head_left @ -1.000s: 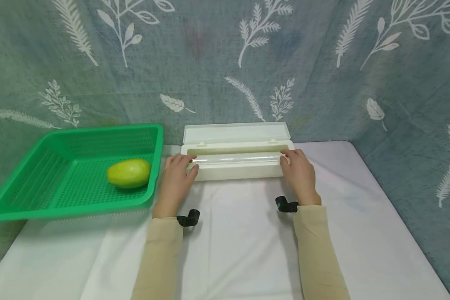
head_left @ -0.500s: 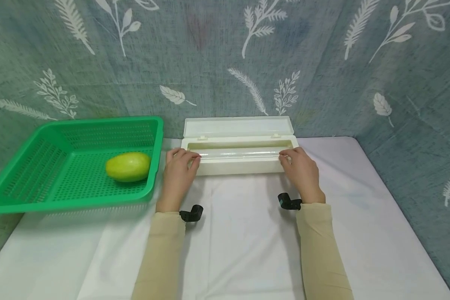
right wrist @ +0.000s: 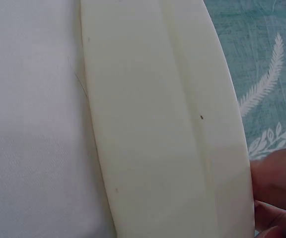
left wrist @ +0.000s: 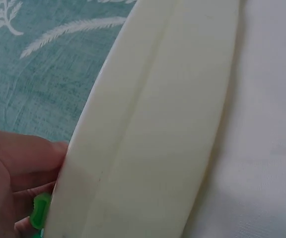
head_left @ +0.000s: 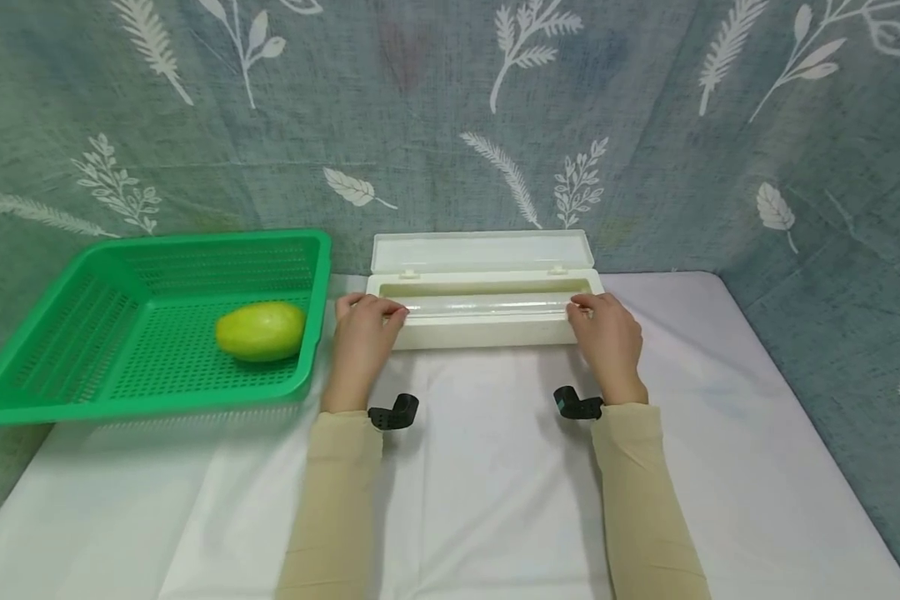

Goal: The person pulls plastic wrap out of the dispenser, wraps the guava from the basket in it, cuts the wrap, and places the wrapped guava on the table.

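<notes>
Box: smooth plastic, low sheen. Film roll: clear, glossy plastic. Basket: perforated plastic, slight shine. Fruit: smooth skin. Surface: matt cloth, lightly creased. Backdrop: matt cloth, coarse-looking weave. Sleeves: matt cloth.

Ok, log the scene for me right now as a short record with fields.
Box: white, long, on the white cloth
Lid: open, along the far side
Inside: clear roll
Left grip: at the box's left end; pinch unclear
Right grip: at its right end; pinch unclear
Basket: green, left of the box
Fruit: yellow-green, inside the basket
</notes>
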`<action>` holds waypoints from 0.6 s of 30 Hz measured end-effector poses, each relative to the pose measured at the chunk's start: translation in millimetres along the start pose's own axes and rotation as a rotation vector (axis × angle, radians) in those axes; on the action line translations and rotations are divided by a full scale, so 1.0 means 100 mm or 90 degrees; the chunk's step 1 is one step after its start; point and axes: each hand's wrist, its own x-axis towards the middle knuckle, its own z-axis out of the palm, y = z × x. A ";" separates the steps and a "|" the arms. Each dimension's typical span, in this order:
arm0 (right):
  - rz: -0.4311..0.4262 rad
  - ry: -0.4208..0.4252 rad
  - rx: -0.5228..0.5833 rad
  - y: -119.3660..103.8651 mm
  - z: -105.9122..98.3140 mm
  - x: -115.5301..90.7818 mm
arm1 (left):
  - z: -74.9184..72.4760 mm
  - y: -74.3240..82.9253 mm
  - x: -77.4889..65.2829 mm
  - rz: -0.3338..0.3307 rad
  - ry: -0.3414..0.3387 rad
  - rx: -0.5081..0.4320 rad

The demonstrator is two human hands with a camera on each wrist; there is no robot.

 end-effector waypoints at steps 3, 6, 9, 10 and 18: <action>-0.009 0.001 0.005 0.01 -0.01 0.01 | -0.01 0.00 0.00 0.007 -0.020 -0.008; -0.018 -0.008 0.025 0.02 -0.03 0.03 | -0.03 0.01 -0.01 -0.004 -0.025 -0.032; -0.021 -0.014 0.042 0.03 -0.04 0.05 | -0.04 0.01 0.00 -0.009 -0.019 -0.048; -0.020 -0.013 0.047 0.03 -0.04 0.06 | -0.04 0.01 0.00 -0.006 -0.016 -0.051; -0.020 0.029 0.058 0.03 -0.01 0.05 | 0.04 0.01 0.04 0.010 0.025 -0.040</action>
